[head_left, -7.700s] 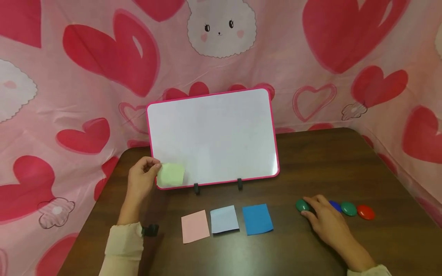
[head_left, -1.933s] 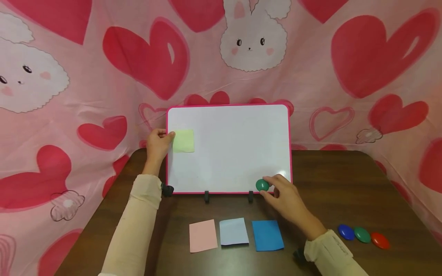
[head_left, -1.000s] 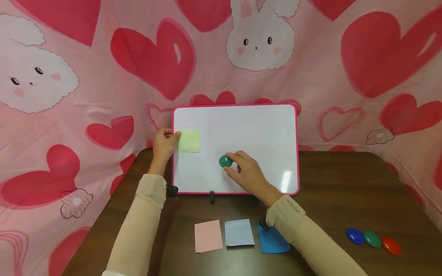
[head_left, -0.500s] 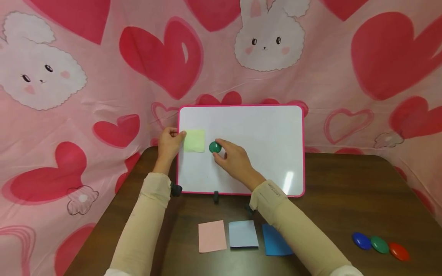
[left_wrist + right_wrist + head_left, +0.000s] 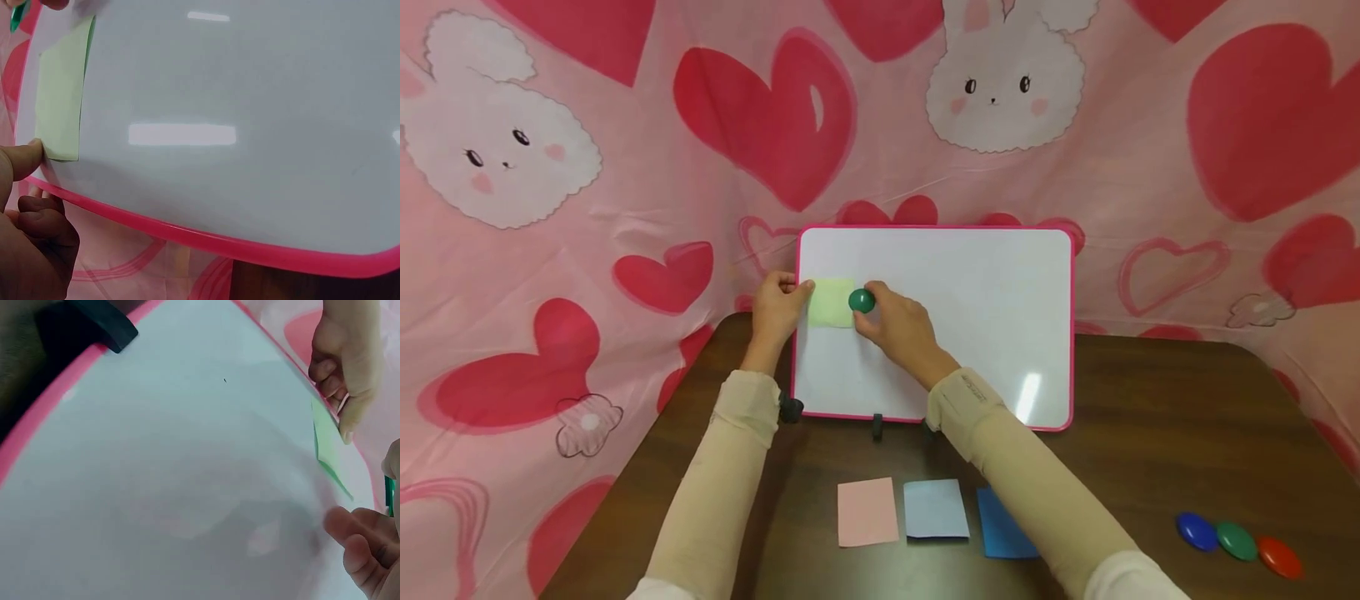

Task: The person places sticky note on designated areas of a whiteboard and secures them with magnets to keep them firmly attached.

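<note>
A pale green sticky note (image 5: 830, 304) lies against the left side of a pink-framed whiteboard (image 5: 970, 317). My left hand (image 5: 772, 315) pinches the note's left edge to the board: the thumb is on the note, and the curled fingers reach behind the frame, as the left wrist view shows. My right hand (image 5: 904, 329) holds a round green magnet (image 5: 862, 301) between thumb and fingertips, overlapping the note's right edge in the head view. In the right wrist view the note (image 5: 328, 440) bends slightly away from the board along one edge.
On the dark wooden table (image 5: 1150, 400) lie a pink note (image 5: 867, 512), a light blue note (image 5: 936, 510) and a blue note (image 5: 1003, 527), partly covered by the right sleeve. Blue (image 5: 1197, 532), green (image 5: 1236, 541) and red (image 5: 1279, 557) magnets sit at the right. A black stand foot (image 5: 877, 427) supports the board.
The right hand has taken a green magnet from the table row and carried it left and up to the note. Earlier, the left hand moved the note up from the board's bottom-left corner.
</note>
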Demonstrator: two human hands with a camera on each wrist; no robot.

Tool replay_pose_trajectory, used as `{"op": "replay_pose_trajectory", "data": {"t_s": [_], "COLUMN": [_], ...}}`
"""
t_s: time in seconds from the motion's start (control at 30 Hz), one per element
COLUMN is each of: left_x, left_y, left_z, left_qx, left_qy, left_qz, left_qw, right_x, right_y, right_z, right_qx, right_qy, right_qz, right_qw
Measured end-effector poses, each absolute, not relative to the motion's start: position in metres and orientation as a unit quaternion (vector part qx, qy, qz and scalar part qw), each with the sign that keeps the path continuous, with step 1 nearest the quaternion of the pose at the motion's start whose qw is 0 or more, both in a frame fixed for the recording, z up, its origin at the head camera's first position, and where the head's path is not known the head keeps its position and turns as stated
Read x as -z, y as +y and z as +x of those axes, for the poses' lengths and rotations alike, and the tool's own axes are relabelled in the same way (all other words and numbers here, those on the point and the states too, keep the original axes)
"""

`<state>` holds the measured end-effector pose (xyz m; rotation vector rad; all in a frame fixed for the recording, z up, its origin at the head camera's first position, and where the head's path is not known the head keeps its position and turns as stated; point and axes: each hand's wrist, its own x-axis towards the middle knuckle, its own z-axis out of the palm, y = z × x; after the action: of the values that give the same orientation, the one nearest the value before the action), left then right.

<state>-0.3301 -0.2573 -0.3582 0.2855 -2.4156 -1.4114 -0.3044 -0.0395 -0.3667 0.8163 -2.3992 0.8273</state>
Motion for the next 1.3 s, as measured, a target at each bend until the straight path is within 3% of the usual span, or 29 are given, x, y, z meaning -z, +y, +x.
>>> {"op": "replay_pose_trajectory", "data": {"t_s": [0.53, 0.83, 1.3], "left_x": [0.352, 0.351, 0.353], "left_y": [-0.253, -0.253, -0.250], "left_z": [-0.328, -0.325, -0.326], "left_qx": [0.470, 0.467, 0.461], "left_qy": [-0.861, -0.860, -0.861], "left_qz": [0.097, 0.102, 0.111], "left_qw": [0.169, 0.178, 0.182], "right_x": [0.363, 0.364, 0.365], "right_y": [-0.059, -0.070, -0.074], "right_z": [-0.324, -0.327, -0.328], "right_qx": [-0.282, -0.229, -0.184], "right_qy": [-0.900, -0.903, -0.913], "right_qz": [0.255, 0.263, 0.255], "right_qw": [0.215, 0.251, 0.261]}}
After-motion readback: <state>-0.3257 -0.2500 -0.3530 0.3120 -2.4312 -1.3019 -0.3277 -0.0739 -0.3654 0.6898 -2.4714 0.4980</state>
